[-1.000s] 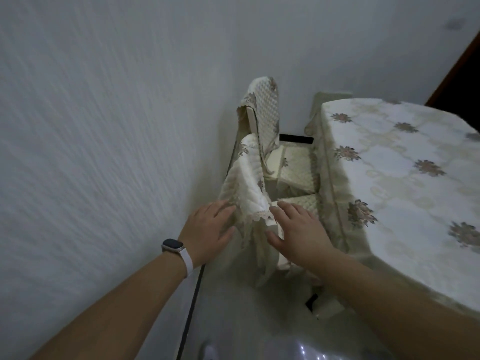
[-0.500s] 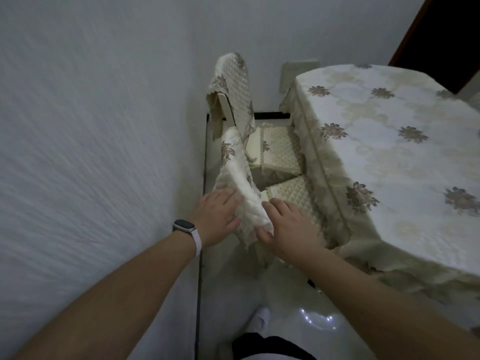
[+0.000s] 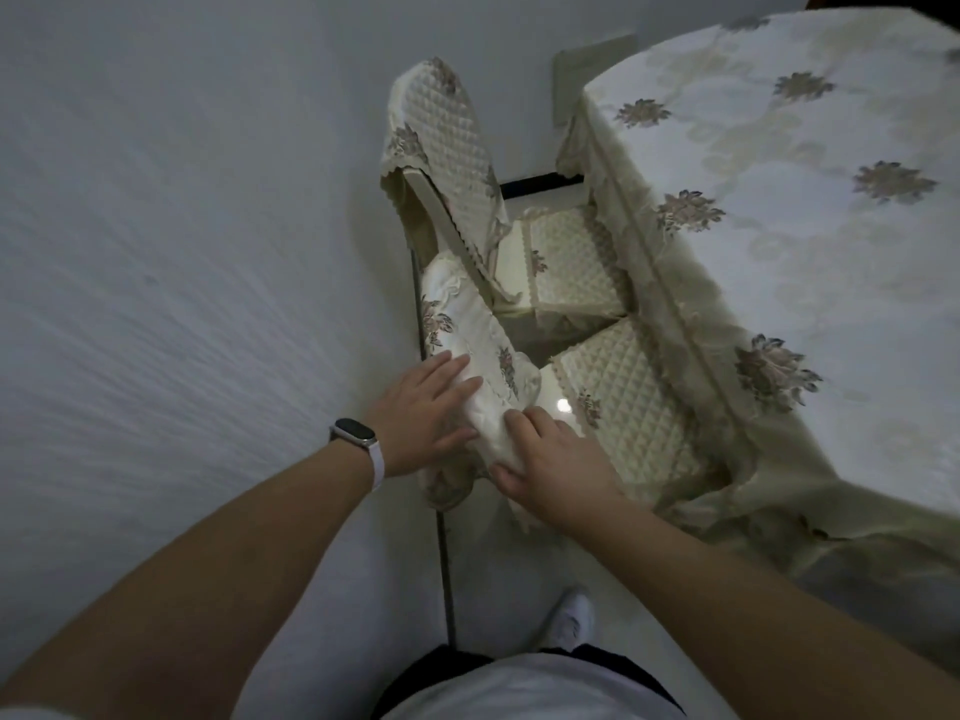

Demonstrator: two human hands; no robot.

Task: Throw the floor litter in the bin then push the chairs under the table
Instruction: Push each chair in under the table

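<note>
Near chair beside cloth-covered table, quilted seat partly under the cloth's hem. Left hand flat against the backrest's left face, fingers straight; right hand curled over its near top edge. Far chair beyond, close to wall at left.

The cream fabric tablecloth carries brownish-mauve flower sprigs and pale scrollwork. The glossy cream chair-back cover bears the same flowers; the quilted cream seat pad shows a diamond grid with one sprig. The smart band has a white strap, black face.
</note>
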